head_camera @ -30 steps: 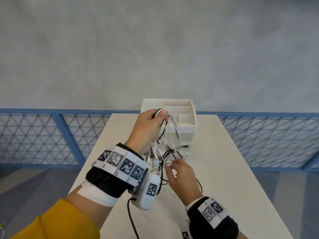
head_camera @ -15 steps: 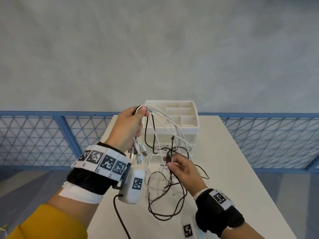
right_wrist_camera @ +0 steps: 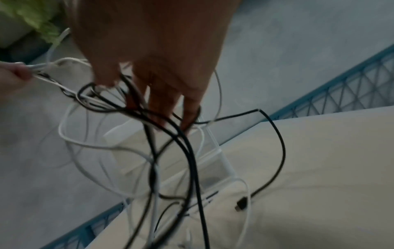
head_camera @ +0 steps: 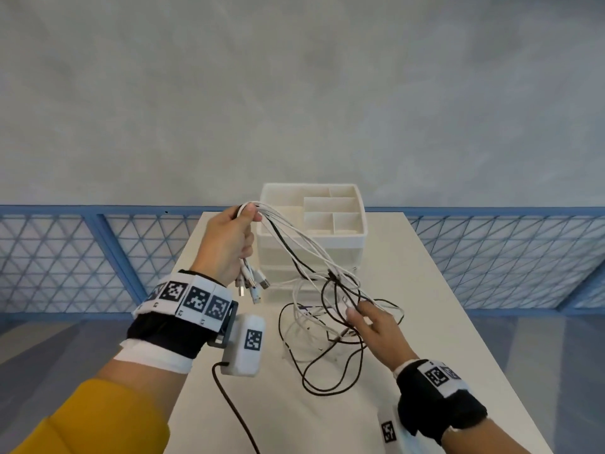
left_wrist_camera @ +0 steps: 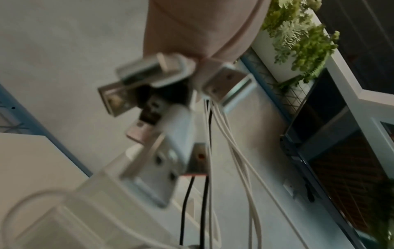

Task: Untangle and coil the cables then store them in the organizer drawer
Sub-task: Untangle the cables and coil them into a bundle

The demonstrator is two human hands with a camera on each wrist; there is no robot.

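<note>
My left hand (head_camera: 247, 216) is raised in front of the white organizer (head_camera: 343, 239) and grips a bundle of white and black cables. Their USB plugs (head_camera: 252, 285) hang below the fist and show close up in the left wrist view (left_wrist_camera: 149, 70). The strands run down to the right into a loose tangle (head_camera: 314, 335) above the table (head_camera: 442, 322). My right hand (head_camera: 360, 309) is lower, its fingers (right_wrist_camera: 162, 94) straight and threaded through the black and white loops (right_wrist_camera: 192, 160). No drawer stands pulled out in any view.
The organizer stands at the table's far end, its top tray divided into compartments. A blue lattice railing (head_camera: 65, 257) runs behind the table against a grey wall. The wrist camera's black lead (head_camera: 235, 407) hangs below my left wrist. Green plants (left_wrist_camera: 298, 33) show in the left wrist view.
My left hand has carried the cable ends to the left. My right hand has moved right and let go of its pinch, and the tangle has spread into wider loops.
</note>
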